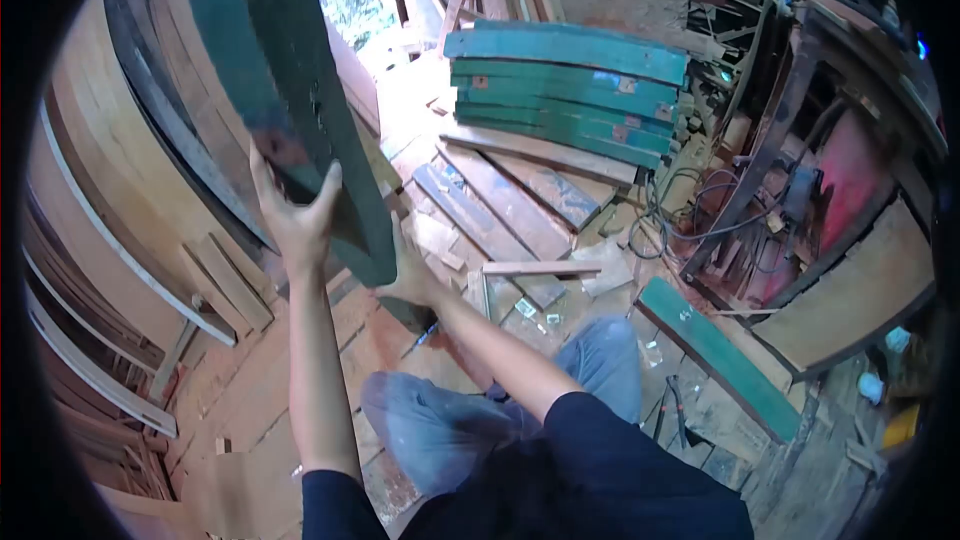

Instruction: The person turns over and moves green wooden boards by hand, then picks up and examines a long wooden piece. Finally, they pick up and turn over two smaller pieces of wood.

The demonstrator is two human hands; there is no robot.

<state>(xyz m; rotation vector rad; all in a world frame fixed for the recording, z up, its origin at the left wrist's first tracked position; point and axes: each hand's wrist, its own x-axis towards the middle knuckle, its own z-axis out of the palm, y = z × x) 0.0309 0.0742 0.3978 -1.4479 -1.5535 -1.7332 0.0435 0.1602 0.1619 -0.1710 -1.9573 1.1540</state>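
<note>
A long, thick green wooden beam [300, 90] stands tilted in front of me, its lower end near my knees and its upper end past the top edge. My left hand [300, 210] grips its left side with thumb and fingers spread around it. Lower down, my right hand [408, 275] holds the beam's right edge close to the bottom end; some of its fingers are hidden behind the wood.
Stacked green boards [565, 90] lie ahead. Another green board [715, 355] rests on the floor at right, near pliers [677, 410]. Cables [690, 210] and scrap wood lie further right. Large panels [130, 130] lean at left. Loose planks [490, 205] cover the middle floor.
</note>
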